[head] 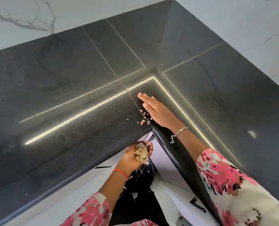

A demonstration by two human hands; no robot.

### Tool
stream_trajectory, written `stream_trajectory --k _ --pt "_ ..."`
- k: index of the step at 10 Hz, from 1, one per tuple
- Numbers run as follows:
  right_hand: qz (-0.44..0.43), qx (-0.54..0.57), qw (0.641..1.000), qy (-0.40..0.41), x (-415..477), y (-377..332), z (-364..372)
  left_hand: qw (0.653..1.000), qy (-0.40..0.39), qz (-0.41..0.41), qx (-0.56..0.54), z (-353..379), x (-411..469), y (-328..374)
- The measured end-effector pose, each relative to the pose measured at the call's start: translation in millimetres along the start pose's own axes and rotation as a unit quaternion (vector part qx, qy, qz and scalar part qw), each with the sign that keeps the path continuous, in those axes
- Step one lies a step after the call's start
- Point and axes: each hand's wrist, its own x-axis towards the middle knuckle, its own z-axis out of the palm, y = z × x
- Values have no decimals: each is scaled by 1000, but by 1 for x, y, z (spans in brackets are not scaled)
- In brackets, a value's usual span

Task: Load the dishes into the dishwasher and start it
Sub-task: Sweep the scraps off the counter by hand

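My right hand point(156, 110) lies flat on its edge on the dark stone counter point(67, 88), fingers straight, right beside a small trail of food scraps point(144, 119) near the counter's inner corner. My left hand point(135, 156) is cupped palm up just below the counter edge and holds a heap of pale food scraps point(142, 153). Under that hand sits a black round bin point(141, 178) with bits of food on it. No dishes or dishwasher are in view.
The counter is L-shaped and runs to the left and to the right along a white marble wall point(37, 15). A bright light strip reflects across the counter. White cabinet fronts point(54, 207) lie below the edge.
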Motion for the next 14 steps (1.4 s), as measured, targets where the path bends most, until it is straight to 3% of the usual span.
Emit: stream_trajectory --k 1,2,3,4,5,6,7,8,9,10,11,12,13,14 --pt "-51 -82 995 -34 4 -3 17 997 -56 18 -54 4 11 4" --pt "-93 -90 989 -66 -8 -7 22 994 -101 4 -50 6 15 7" --pt "-103 -3 988 -111 -28 -7 18 993 -108 -31 -48 1 19 12" --pt "-61 152 981 -108 -38 -8 7 993 -106 -28 -51 1 20 11" --pt "-61 143 983 -96 -24 -14 8 993 -108 -12 -47 5 21 10" --pt "-116 -12 987 -113 -5 -20 22 991 -95 -35 -92 4 28 11" --pt "-167 -98 973 -123 -8 -17 31 987 -92 -50 -118 0 30 13" --pt "-165 -35 975 -146 -27 -11 21 991 -58 -28 -119 -1 30 11" --pt "-63 149 983 -84 -46 -8 8 990 -37 -40 -127 -2 29 12" --pt "29 230 970 79 -57 -2 6 993 -2 -6 -116 2 23 9" --pt "35 41 998 43 -56 -2 16 984 -132 -62 -106 15 7 5" --pt "-5 -107 994 -3 -60 -5 30 995 -56 -22 -82 18 10 6" --pt "-62 -115 991 -40 -74 -8 33 995 -46 32 -87 20 8 6" --pt "-45 55 996 -59 -84 -12 21 997 -33 33 -64 19 7 4"
